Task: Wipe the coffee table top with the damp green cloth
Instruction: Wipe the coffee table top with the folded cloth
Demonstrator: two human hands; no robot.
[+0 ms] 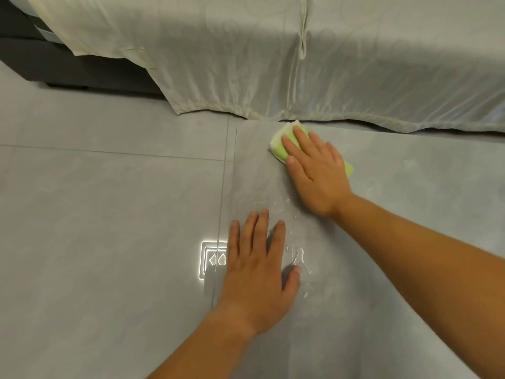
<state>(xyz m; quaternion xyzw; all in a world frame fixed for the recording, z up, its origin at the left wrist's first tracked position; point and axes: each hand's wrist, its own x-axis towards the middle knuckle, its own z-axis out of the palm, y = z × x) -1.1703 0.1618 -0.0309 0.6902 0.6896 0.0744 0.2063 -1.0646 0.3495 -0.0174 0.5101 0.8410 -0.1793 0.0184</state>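
Here, a draped sheet [273, 50] hung just beyond the grey table's [410, 214] far edge.
The right hand [314, 173] pressed straight fingers on the green cloth [281, 143] at the table's far left corner; the left hand [259, 263] rested spread and empty nearer, beside water drops [299, 255].

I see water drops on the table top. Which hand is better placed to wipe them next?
Probably the right. The right hand presses flat on the green cloth, just beyond the water drops; the left hand lies bare on the table top.
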